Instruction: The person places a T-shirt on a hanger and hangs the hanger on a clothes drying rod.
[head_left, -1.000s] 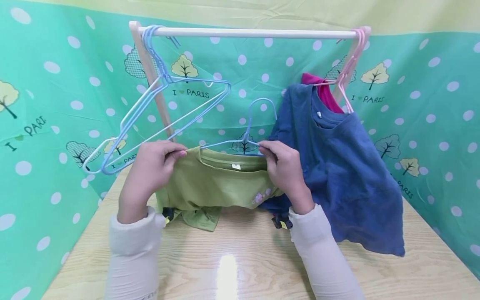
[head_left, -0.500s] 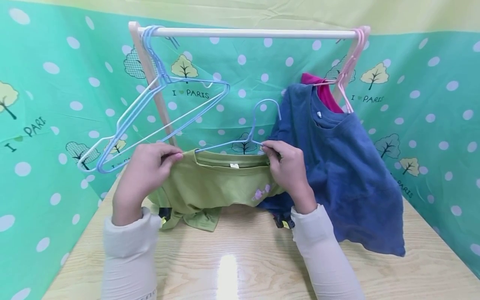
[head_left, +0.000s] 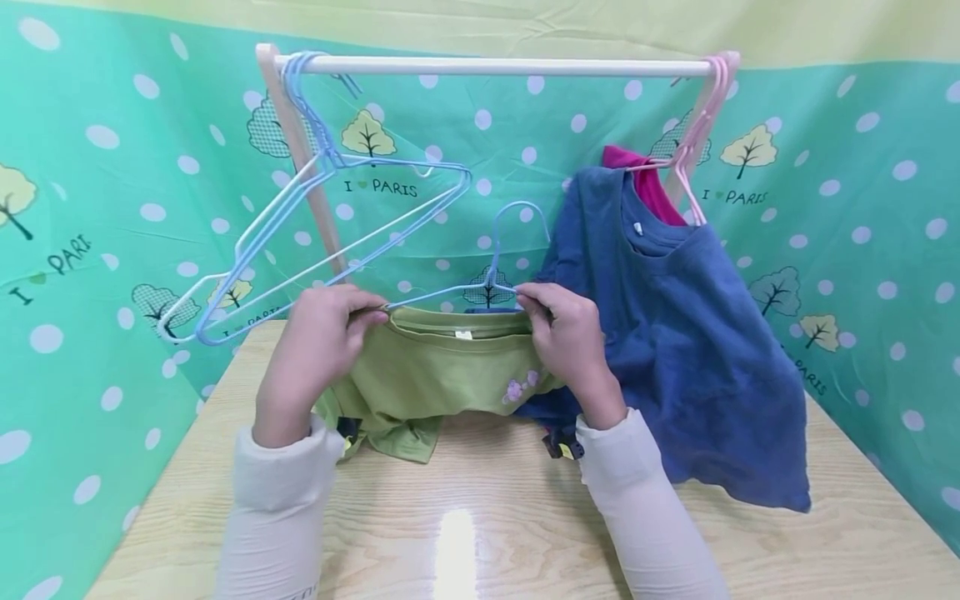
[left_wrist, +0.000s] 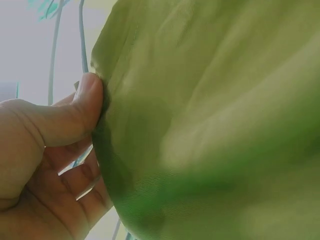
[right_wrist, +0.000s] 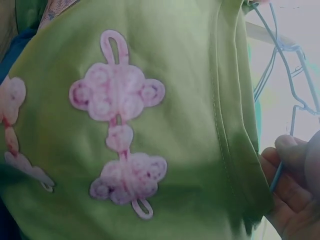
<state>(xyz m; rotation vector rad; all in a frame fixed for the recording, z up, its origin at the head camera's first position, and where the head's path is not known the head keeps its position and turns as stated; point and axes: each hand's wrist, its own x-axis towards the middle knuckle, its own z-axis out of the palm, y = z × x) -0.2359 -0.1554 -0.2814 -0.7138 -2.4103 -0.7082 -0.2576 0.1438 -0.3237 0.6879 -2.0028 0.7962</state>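
A green T-shirt with a white neck label hangs between my hands, its lower part on the table. My left hand pinches it at the left side of the collar, right where the hanger's wire arm meets the cloth. The left wrist view shows the thumb pressed on the fabric edge. A light blue wire hanger stands hook up, its arms running into the neck opening. My right hand pinches the hanger's right arm beside the collar. Pink flower-shaped prints show on the shirt's front. The hanger's ends are hidden.
A rack with a white rail stands behind. Blue and white hangers hang at its left, reaching close over my left hand. A dark blue T-shirt and a magenta garment hang at its right on pink hangers. Below is a wooden table.
My left hand first shifts slightly left, then comes right, from the shirt's shoulder to the collar edge at the hanger arm. The hanger's hook sways right and back; my right hand keeps its pinch.
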